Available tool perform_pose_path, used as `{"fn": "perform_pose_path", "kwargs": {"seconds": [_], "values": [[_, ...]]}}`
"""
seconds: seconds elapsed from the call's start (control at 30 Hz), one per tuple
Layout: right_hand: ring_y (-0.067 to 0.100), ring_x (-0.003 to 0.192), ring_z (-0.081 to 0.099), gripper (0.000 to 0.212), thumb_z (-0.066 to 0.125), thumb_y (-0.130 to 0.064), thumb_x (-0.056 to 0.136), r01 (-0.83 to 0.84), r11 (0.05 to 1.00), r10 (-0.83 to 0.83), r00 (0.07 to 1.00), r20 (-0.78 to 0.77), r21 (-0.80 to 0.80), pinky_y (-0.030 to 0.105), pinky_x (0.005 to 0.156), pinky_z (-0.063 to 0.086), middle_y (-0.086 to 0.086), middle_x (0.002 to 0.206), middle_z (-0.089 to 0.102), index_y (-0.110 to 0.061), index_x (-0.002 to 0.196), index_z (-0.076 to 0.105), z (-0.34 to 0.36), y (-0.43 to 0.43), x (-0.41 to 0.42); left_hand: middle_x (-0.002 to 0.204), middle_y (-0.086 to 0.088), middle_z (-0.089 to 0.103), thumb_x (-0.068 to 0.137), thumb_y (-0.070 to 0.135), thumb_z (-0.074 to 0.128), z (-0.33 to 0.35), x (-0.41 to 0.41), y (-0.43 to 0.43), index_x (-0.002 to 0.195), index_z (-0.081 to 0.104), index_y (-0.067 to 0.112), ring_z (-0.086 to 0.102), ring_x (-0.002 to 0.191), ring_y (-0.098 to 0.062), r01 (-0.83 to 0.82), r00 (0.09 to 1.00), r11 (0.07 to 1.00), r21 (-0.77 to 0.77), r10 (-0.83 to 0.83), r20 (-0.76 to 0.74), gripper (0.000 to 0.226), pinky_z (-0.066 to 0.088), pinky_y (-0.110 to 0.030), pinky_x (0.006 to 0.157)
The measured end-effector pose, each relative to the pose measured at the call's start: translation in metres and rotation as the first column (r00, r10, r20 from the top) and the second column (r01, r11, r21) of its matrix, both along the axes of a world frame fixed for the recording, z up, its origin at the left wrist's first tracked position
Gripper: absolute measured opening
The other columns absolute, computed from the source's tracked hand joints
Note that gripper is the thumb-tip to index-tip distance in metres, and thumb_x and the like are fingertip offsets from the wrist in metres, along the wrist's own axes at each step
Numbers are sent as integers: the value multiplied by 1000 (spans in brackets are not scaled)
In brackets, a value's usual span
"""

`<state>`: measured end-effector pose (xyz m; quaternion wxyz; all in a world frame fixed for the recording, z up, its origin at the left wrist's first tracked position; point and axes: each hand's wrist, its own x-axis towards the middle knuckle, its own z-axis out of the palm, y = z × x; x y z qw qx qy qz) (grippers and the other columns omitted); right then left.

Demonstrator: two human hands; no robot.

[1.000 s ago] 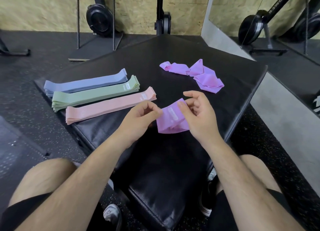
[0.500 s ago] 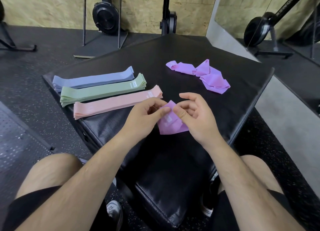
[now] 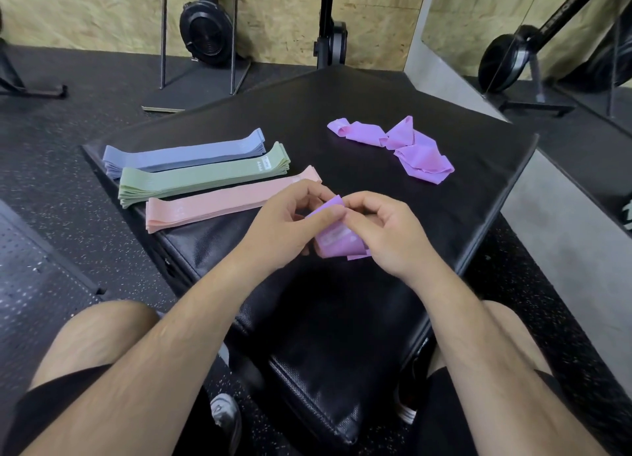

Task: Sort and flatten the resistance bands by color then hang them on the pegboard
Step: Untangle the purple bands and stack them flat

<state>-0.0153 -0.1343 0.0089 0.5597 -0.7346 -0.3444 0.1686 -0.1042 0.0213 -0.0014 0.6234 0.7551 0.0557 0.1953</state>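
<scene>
Left hand (image 3: 290,223) and right hand (image 3: 386,233) both pinch one thin purple latex resistance band (image 3: 337,240), fingers curled. The thumbs and fingertips of the two hands meet at its upper corner. The band is folded and rumpled, with a pale printed label on its face, and its lower part hangs between the palms. It sits over the near middle of the black padded vinyl box (image 3: 376,113); can't tell if it touches the pad.

Just left of the left hand is a flat stack of pink fabric loop bands (image 3: 219,204), its right end partly hidden behind the fingers. Beyond it lies a flat stack of green fabric loop bands (image 3: 201,178), then a flat stack of blue fabric loop bands (image 3: 181,154). The three lie parallel, side by side, edges touching or nearly so, at the box's left edge.

Well apart, on the far right of the pad, is a crumpled pile of more purple latex bands (image 3: 410,148), twisted and unflattened.

Bare knees and black shorts show at the bottom. The box stands on speckled black rubber floor (image 3: 51,141). A chipboard wall (image 3: 102,11) runs behind, with a black round fan wheel on a metal stand (image 3: 205,38) against it.
</scene>
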Motion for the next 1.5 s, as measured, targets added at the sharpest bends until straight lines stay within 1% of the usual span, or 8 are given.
{"fn": "perform_pose_path", "kwargs": {"seconds": [0.2, 0.4, 0.63, 0.83, 1.03, 1.27, 1.4, 1.5], "values": [[8, 92, 71, 13, 72, -25, 94, -118, 989, 119, 993, 7, -93, 28, 82, 57, -8, 99, 74, -25, 105, 65, -10, 11, -4, 76, 13, 64, 94, 18, 69, -2, -8, 13, 84, 66, 23, 55, 70, -9, -122, 992, 986, 110, 117, 57, 11, 45, -25, 65], [0, 59, 56, 15, 67, -28, 98, -89, 972, 108, 991, 74, -215, 15, 55, 46, -7, 74, 68, -16, 90, 71, 4, 17, 2, 70, 17, 57, 96, 20, 66, -7, -17, 26, 82, 60, 24, 47, 66, -4, -270, 963, 957, 107, 268, 35, 16, 40, -22, 65], [12, 68, 62, 34, 79, -55, 79, -118, 837, 203, 974, 104, -535, 34, 71, 52, 7, 83, 73, -23, 83, 71, 29, 28, 27, 75, 8, 55, 101, 25, 56, -18, -25, 24, 87, 52, 22, 46, 65, -2, -408, 904, 890, 206, 425, -48, 15, 39, -13, 61], [7, 53, 46, 36, 73, -50, 87, -152, 718, 302, 947, 107, -679, 28, 63, 41, -13, 51, 53, -16, 76, 71, 17, 52, 44, 74, 7, 57, 103, 34, 51, -40, -31, 38, 91, 48, 21, 48, 65, -7, -439, 841, 828, 349, 515, -164, 18, 39, -27, 63], [10, 62, 54, 35, 71, -52, 87, -150, 679, 368, 917, 157, -718, 29, 62, 43, -13, 56, 58, -21, 72, 68, -5, 77, 44, 67, 6, 58, 102, 32, 50, -53, -33, 50, 92, 47, 21, 58, 74, -23, -455, 737, 637, 622, 662, -138, 16, 34, -38, 81], [12, 71, 61, 33, 70, -56, 85, -111, 657, 394, 894, 214, -746, 31, 61, 45, -7, 75, 65, -24, 75, 68, -14, 85, 44, 98, -3, 61, 90, 24, 63, -60, -31, 44, 99, 57, 14, 55, 95, -32, -430, 707, 316, 846, 701, 97, 14, 30, -38, 80], [14, 65, 57, 34, 69, -53, 86, -123, 663, 397, 894, 208, -738, 30, 59, 41, -6, 68, 62, -22, 72, 66, -14, 86, 45, 157, -3, 42, 98, 31, 42, -69, -28, 38, 144, 50, 12, 29, 149, -20, -160, 900, 447, 880, 431, -55, 50, 10, -35, 124], [13, 66, 57, 36, 74, -57, 82, -165, 649, 415, 895, 164, -743, 32, 64, 44, -5, 68, 63, -22, 72, 68, -10, 83, 49, 168, 6, 7, 101, 49, 12, -75, -27, 40, 160, 19, 20, -1, 154, -7, 6, 862, 533, 846, 427, -274, 67, -10, -28, 122]]}}
